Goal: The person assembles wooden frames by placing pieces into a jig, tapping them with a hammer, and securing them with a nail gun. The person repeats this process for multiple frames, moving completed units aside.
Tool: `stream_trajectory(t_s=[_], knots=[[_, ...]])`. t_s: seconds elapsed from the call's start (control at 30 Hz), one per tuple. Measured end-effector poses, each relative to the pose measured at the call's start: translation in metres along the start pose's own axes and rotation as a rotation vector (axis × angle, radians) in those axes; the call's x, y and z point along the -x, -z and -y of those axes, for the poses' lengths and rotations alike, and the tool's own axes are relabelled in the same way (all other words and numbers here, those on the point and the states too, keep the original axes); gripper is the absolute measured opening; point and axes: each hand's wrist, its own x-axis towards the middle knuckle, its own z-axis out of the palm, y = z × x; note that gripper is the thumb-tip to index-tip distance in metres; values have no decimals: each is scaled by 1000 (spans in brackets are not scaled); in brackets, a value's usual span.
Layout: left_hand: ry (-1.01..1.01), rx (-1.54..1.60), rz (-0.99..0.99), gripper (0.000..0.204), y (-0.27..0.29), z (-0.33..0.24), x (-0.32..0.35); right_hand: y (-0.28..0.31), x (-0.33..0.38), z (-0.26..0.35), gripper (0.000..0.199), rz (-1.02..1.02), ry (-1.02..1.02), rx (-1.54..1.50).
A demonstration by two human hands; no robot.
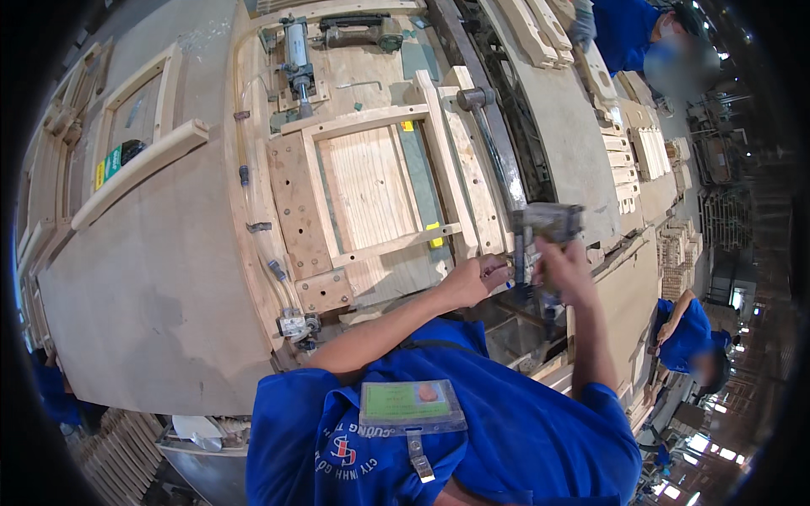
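Note:
My right hand (567, 271) is closed around the grip of a nail gun (550, 223), which is smeared by motion. Close beside the gun's nose is my left hand (481, 282), its fingers curled together at the near right corner of the jig. What those fingers hold, if anything, I cannot make out. Just beyond the left hand, a pale wooden frame (396, 244) lies in the wooden jig (295, 198). Its right side is a longer rail (443, 160), and yellow pieces (435, 235) show next to it.
A mallet (477, 99) lies right of the frame. Beyond it are an air cylinder (296, 55), a power tool (364, 35) and a hex key (360, 84). Another wooden frame (139, 173) rests on the left table. Co-workers (623, 34) and stacked wooden parts (620, 164) are to the right.

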Motion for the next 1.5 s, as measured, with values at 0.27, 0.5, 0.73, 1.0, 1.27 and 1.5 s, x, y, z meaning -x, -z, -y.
stream_trajectory(t_s=[0.27,0.5,0.73,1.0,1.27,1.5], knots=[[279,-94,-152,50,12,26,-7,-78,-16,-42,34,75,68,236],[342,77,-140,40,12,52,-12,-92,-23,-47,37,87,165,339],[383,156,-105,42,16,26,-8,-90,-24,-40,34,15,282,523],[113,-38,-570,47,69,-14,-67,-108,-110,40,27,70,158,-10],[132,-17,-725,45,147,-37,-131,-151,-210,94,32,101,191,67],[136,-19,-692,43,159,-30,-141,-158,-219,100,34,69,211,195]])
